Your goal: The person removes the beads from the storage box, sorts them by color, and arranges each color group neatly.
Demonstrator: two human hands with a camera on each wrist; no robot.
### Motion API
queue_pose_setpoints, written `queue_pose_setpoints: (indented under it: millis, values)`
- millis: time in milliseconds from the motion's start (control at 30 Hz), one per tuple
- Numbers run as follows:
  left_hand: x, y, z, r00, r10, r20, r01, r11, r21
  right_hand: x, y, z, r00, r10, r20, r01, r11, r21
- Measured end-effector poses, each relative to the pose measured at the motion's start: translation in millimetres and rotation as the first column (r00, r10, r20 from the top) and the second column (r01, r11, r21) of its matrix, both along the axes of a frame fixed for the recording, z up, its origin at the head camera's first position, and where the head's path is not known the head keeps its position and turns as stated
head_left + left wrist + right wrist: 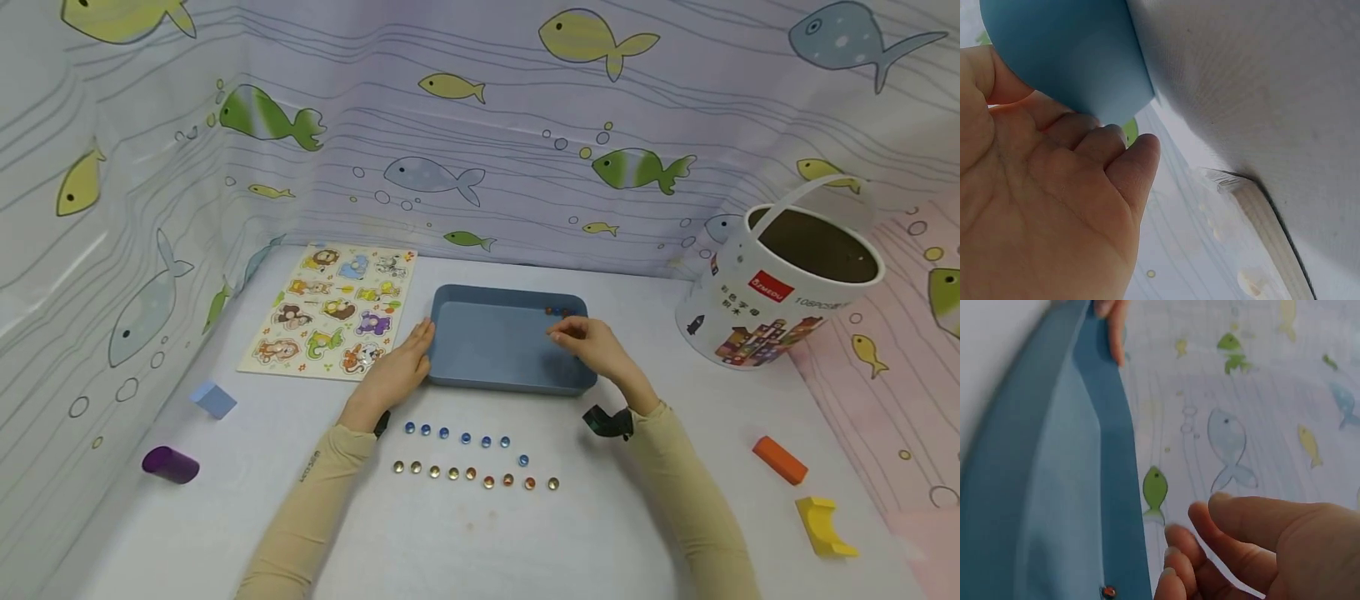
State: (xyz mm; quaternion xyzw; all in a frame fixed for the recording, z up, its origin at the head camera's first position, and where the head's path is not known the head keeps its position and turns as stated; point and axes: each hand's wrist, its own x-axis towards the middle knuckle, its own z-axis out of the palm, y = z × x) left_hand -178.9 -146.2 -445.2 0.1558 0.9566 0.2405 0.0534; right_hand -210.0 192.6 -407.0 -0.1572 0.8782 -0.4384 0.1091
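Note:
A shallow blue-grey tray (pixel 495 346) lies in the middle of the table. At its left side my left hand (pixel 393 371) rests with nearly straight fingers against the outer wall; the left wrist view shows the fingertips touching this wall (pixel 1079 56). Over the tray's right part hovers my right hand (pixel 592 346), its thumb and fingers loosely bent. No object shows between the right fingertips in the right wrist view. A few small orange and blue beads (pixel 566 312) sit in the tray's far right corner, one showing as an orange bead (pixel 1109 592).
In front of the tray lie a row of blue beads (pixel 466 438) and a row of gold and orange beads (pixel 453 474). An animal puzzle board (pixel 345 287) is left of it. Blocks (pixel 171 465) lie at both sides; a white bucket (pixel 757 292) stands back right.

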Motion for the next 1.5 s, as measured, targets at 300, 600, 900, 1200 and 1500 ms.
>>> queue_pose_setpoints:
  millis: [300,600,900,1200,1500]
  values:
    - [-1.7,2,-1.9,1.000,0.005,0.008,-0.005,1.000,-0.003,-42.9,-8,-8.8,0.986,-0.155,0.070,0.154,0.988,0.019]
    - [-2.3,2,-0.8,1.000,-0.002,0.001,0.002,1.000,0.006,-62.8,-16,-23.5,0.959,-0.281,0.048,0.276,0.957,0.086]
    - [-2.3,2,-1.0,1.000,-0.001,-0.009,0.001,1.000,0.001,-72.8,-21,-27.8,0.965,-0.258,-0.045,0.262,0.950,0.171]
    - [-3.3,2,-2.9,1.000,0.002,-0.011,-0.002,1.000,-0.007,-77.3,-24,-35.5,0.982,-0.141,-0.123,0.171,0.945,0.279]
    - [-1.7,0,-2.7,1.000,0.009,0.004,-0.009,1.000,-0.004,-66.6,-22,-29.0,0.991,-0.133,0.005,0.132,0.984,0.118]
